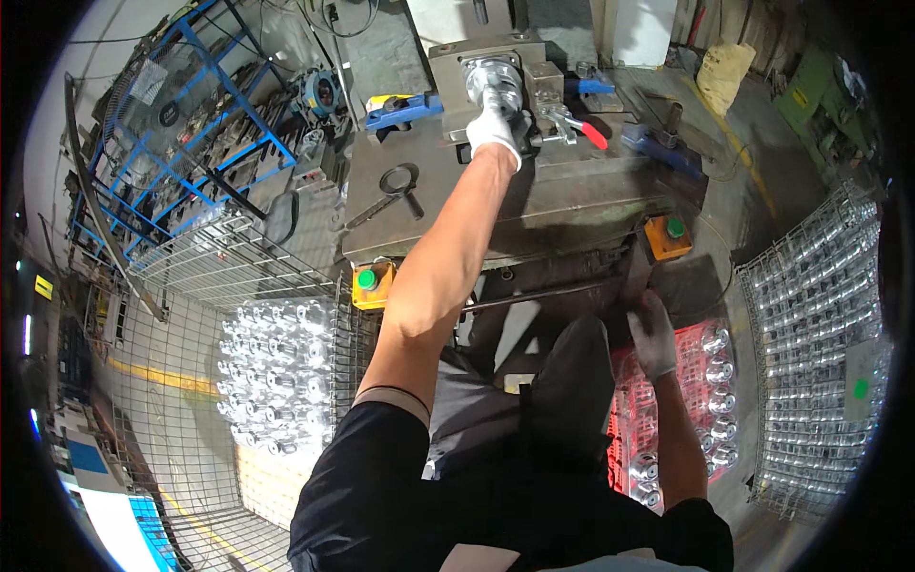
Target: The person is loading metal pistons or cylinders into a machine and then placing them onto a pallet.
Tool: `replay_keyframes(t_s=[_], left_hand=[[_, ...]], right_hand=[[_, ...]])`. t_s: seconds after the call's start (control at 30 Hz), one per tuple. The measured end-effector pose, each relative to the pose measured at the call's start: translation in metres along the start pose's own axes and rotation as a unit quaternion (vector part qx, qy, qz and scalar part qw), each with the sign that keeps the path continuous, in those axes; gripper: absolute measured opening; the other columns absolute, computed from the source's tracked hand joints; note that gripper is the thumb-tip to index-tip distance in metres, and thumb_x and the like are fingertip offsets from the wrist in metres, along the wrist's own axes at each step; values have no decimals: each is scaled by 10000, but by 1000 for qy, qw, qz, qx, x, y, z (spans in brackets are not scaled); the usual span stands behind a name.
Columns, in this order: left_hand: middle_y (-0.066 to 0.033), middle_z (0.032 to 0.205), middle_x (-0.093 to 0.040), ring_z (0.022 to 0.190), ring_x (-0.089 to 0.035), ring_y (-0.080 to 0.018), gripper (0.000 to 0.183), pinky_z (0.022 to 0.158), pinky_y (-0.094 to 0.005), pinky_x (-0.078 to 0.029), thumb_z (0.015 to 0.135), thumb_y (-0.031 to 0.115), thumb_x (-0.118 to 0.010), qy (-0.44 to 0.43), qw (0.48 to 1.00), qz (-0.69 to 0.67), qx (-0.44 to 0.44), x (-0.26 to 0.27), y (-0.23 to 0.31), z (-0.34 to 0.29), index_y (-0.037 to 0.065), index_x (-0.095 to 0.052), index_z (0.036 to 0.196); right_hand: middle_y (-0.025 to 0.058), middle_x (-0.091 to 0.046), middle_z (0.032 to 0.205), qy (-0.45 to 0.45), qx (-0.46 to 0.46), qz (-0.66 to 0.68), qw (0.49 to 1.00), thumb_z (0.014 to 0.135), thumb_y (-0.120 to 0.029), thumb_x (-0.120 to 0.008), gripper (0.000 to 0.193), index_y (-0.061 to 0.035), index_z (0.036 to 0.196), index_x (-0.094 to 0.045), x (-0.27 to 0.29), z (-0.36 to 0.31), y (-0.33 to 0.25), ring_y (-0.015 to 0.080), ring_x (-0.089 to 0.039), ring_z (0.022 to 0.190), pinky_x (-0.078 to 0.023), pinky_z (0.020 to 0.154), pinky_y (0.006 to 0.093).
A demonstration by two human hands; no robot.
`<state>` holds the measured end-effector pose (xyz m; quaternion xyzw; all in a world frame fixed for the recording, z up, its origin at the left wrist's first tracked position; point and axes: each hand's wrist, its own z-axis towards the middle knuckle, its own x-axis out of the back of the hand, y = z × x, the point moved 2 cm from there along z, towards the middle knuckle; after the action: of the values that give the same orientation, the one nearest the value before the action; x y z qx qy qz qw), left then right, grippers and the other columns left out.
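Note:
My left hand (493, 132), in a white glove, reaches forward over the metal bench. Its fingers are on a shiny round metal part (495, 80) seated in a steel fixture (453, 71); the glove hides the near side of that part. Just right of this hand is a toggle clamp with a red handle (593, 134). My right hand (653, 336), gloved and in shadow, is low beside the bench's front edge, above a red crate (620, 434). Its fingers stretch forward, and I see nothing in them.
Green push buttons on yellow boxes (373, 284) (670, 237) flank the bench front. A ring-shaped tool (398, 178) lies on the bench (534, 205). Shiny metal parts (281, 377) fill part of a wire cage at left; another wire basket (810, 362) of parts stands at right.

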<state>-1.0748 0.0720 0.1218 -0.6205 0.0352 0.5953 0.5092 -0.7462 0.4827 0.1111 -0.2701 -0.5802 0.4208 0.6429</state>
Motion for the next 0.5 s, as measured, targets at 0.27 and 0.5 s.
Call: replay_keyframes(t_s=[0.27,0.5], left_hand=[[-93,736,-580,567,-550,-232,454,507,-375,-482,797,539,-597,221,642,592,-434,-11,-147,2,96,-562,889],[-61,827,-570,698,-560,-244,360,557,-385,-455,871,460,-521,296,590,624,-418,3,-186,23,115,-556,969]], right_hand=[[239,-482,1220,180,280,-73,940,884,-303,-506,452,-9,1226,-471,-17,148,-155,387,-437,1152,-332,987,417],[228,-594,895,243,168,-121,948,932,-433,-281,502,-44,893,-596,-1,288,-115,418,-553,858,-437,778,475]])
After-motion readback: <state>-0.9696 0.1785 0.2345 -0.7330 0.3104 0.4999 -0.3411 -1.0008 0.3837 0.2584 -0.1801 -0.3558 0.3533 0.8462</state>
